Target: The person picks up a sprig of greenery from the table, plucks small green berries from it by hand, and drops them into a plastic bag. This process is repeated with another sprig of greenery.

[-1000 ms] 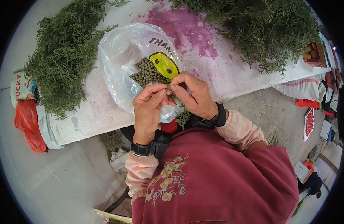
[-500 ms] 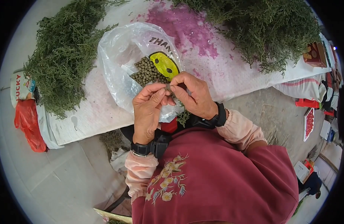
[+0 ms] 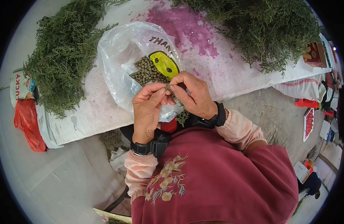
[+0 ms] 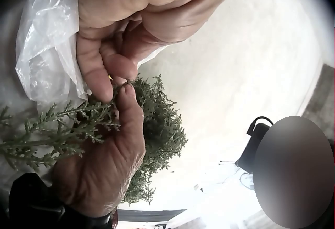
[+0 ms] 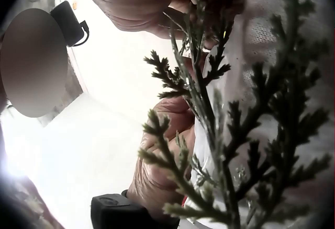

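Observation:
My left hand (image 3: 146, 108) and right hand (image 3: 198, 96) meet over the near rim of a clear plastic bag (image 3: 114, 63). Between thumb and forefinger, each hand pinches the same small spot on an evergreen sprig (image 3: 183, 116). In the left wrist view the fingertips of both hands almost touch, and the scaly green sprig (image 4: 52, 140) trails out past the right hand (image 4: 107, 161). Close to the camera in the right wrist view, forked stems of the sprig (image 5: 209, 119) partly cover the hands. Inside the bag lie many small round greenish-brown pellets (image 3: 146, 71).
Heaps of evergreen branches lie on the white-covered table (image 3: 93, 119), one at left (image 3: 61, 59) and one at back right (image 3: 269, 33). A pink stain (image 3: 187, 30) marks the cover. A red bag (image 3: 30, 127) hangs off the left edge; a red box (image 3: 314, 56) stands at far right.
Both hands stay in nearly the same place, pinching the sprig over the bag. Only very slight shifts of the fingers and sprig show.

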{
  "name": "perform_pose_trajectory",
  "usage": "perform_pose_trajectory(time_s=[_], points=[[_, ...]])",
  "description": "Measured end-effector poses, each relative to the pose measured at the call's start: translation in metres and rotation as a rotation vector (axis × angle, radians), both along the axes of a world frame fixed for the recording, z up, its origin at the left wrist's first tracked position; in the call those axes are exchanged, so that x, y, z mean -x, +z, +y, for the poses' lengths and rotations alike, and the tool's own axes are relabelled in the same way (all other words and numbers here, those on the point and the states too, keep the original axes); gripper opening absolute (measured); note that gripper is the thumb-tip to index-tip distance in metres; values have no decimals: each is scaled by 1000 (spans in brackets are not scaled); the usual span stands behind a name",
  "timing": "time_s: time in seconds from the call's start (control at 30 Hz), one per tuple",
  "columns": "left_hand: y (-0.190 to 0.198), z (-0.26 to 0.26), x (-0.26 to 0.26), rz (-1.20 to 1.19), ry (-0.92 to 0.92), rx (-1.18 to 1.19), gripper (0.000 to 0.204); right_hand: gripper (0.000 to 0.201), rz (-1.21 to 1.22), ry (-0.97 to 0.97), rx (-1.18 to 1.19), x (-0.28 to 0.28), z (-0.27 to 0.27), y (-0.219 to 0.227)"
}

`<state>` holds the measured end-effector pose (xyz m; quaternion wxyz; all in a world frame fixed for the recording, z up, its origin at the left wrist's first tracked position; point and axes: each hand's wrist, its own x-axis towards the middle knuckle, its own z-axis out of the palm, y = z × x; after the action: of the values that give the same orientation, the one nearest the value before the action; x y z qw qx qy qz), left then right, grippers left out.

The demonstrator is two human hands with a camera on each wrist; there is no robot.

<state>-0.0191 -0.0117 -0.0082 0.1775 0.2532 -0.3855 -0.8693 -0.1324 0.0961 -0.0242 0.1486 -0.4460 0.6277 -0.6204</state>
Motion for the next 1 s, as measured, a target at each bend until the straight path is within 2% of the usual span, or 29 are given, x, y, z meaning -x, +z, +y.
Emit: perform_pose_trajectory(time_s=[0.23, 0.63, 0.87, 1.0], points=[[0, 0, 0, -5, 2, -2, 12, 5, -51, 21, 2, -2, 0, 0], [-5, 0, 0, 23, 15, -4, 10, 4, 23, 53, 26, 0, -1, -3], [-5, 2, 0, 22, 24, 31, 9, 3, -126, 107, -25, -1, 0, 1], [-7, 2, 0, 35, 16, 32, 9, 3, -93, 97, -23, -1, 0, 1]])
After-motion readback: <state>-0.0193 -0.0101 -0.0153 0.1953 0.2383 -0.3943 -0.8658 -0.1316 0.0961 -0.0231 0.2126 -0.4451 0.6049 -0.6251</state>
